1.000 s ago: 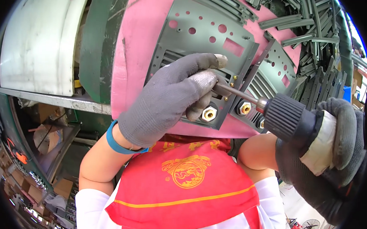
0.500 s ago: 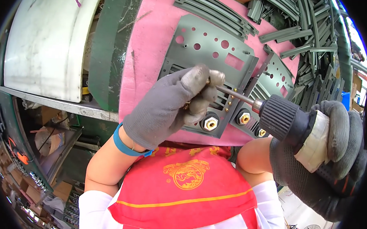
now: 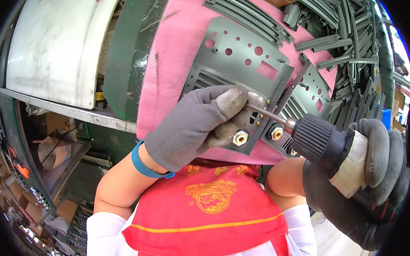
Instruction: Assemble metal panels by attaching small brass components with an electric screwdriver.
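Observation:
My left hand (image 3: 198,123), in a grey glove, is closed, thumb and fingers pinched around the tip of a long driver bit (image 3: 272,115). What sits at the pinch is hidden now; brass-coloured bits showed between these fingers a moment earlier. In my gloved right hand (image 3: 372,167) is a power screwdriver (image 3: 316,137) with a black ribbed collar and pale tape around its body. Beneath the left hand lies a grey metal panel (image 3: 235,60) with round holes, slots and small brass screws along its right edge. A brass fitting with a hex nut (image 3: 240,138) stands at its near end.
A second slotted panel (image 3: 309,89) with brass fittings lies to the right. Long grey metal strips (image 3: 246,13) lie at the back, and a heap of channel pieces (image 3: 350,47) fills the far right. Pink foam (image 3: 163,80) covers the bench; a white board (image 3: 57,44) is at left.
My left hand has turned slightly and its fingers have closed over the bit's tip, covering the brass-coloured bits. The panels sit slightly farther right in view. The screwdriver stays almost in place.

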Demonstrator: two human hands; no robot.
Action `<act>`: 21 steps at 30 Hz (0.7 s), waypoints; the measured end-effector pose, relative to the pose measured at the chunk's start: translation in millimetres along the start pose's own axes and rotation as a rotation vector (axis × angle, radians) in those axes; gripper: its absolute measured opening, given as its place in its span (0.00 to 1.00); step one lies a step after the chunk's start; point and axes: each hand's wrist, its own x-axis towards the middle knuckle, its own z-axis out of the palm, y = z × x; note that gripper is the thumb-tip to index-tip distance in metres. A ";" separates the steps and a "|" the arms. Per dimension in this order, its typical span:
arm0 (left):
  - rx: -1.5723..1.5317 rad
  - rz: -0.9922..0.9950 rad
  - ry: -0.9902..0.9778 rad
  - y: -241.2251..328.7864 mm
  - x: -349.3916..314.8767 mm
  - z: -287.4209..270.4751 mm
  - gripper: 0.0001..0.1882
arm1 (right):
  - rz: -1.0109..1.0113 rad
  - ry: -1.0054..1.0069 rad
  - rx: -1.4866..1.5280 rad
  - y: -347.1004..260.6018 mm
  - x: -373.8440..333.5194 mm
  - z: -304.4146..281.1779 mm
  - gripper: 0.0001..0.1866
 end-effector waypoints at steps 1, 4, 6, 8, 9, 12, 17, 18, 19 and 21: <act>-0.005 0.012 0.030 1.0 -0.8 -1.2 0.23 | -0.008 0.008 -0.033 -1.6 1.4 1.9 0.13; 0.147 -0.035 -0.019 4.7 -2.7 -3.8 0.22 | -0.031 0.033 -0.129 2.1 5.9 10.2 0.13; 0.290 -0.017 0.039 9.1 -8.5 -3.3 0.25 | -0.045 0.050 -0.192 6.1 11.7 5.9 0.12; 0.378 0.058 0.157 13.0 -21.5 0.5 0.27 | -0.060 0.066 -0.257 10.0 17.6 -0.3 0.12; 0.433 0.158 0.230 13.5 -28.6 2.7 0.28 | -0.068 0.074 -0.289 12.5 20.0 0.5 0.12; 0.531 0.115 0.554 30.5 -53.6 -8.5 0.30 | -0.099 0.093 -0.395 13.0 19.6 -7.7 0.11; 0.862 0.345 0.648 3.9 -50.8 -30.9 0.17 | -0.137 0.132 -0.588 9.5 14.7 -9.2 0.11; 0.966 0.352 0.676 -2.1 -48.4 -34.4 0.19 | -0.140 0.140 -0.621 10.6 14.9 -6.7 0.11; 0.968 0.360 0.693 -5.8 -45.8 -37.5 0.19 | -0.142 0.147 -0.652 10.1 17.5 -13.1 0.11; 1.026 0.378 0.483 -7.4 -37.8 -42.4 0.27 | -0.145 0.156 -0.718 15.7 21.5 -18.8 0.11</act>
